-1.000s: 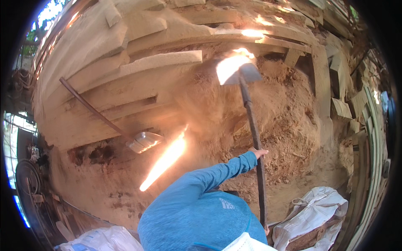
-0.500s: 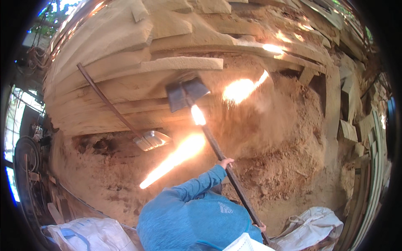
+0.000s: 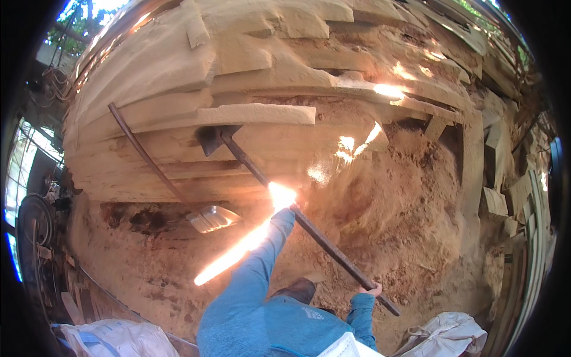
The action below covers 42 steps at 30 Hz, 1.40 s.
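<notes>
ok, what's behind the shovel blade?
Behind the shovel blade are stacked rough wooden slabs, one pale plank just above it. Whatever lies behind the stack is covered. The left hand and right hand grip the handle.

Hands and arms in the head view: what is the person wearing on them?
Both arms wear long blue sleeves of a plain, soft-looking fabric, matching the blue top over the body. The left sleeve runs right up to the wrist; the left hand is washed out by a bright sun patch, so a glove cannot be ruled out. The right hand looks bare, its sleeve ending in a cuff.
</notes>
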Available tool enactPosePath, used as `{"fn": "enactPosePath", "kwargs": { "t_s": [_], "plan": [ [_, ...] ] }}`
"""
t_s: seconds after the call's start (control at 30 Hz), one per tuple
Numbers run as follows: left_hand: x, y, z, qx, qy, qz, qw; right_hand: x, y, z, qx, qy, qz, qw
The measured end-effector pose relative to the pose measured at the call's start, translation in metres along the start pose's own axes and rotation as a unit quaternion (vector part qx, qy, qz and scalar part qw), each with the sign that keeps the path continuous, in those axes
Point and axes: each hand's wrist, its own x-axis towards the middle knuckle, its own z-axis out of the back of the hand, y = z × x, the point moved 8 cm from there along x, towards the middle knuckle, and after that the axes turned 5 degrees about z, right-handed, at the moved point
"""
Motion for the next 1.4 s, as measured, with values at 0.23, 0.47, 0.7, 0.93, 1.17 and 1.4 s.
{"fn": "enactPosePath", "kwargs": {
  "t_s": [0.23,0.47,0.7,0.93,1.17,1.4],
  "plan": [
    [-0.047,0.058,-0.044,0.081,0.05,0.113,0.989,0.001,0.068,0.03,0.038,0.014,0.031,0.999],
    [-0.132,0.184,-0.091,0.191,0.176,0.165,0.952,0.005,0.17,0.174,0.058,-0.074,0.176,0.98],
    [-0.25,0.233,-0.13,0.371,0.24,0.243,0.864,-0.035,0.242,0.311,0.057,-0.248,0.247,0.935],
    [-0.295,0.238,-0.065,0.259,0.204,0.268,0.905,-0.03,0.236,0.34,-0.061,-0.17,0.187,0.966],
    [-0.182,0.149,0.08,0.166,0.04,0.124,0.977,0.032,0.098,0.264,-0.174,-0.086,0.022,0.981],
    [-0.046,0.004,0.161,-0.076,-0.066,-0.021,0.995,0.069,-0.126,0.094,-0.135,-0.016,-0.152,0.979]
  ]
}}
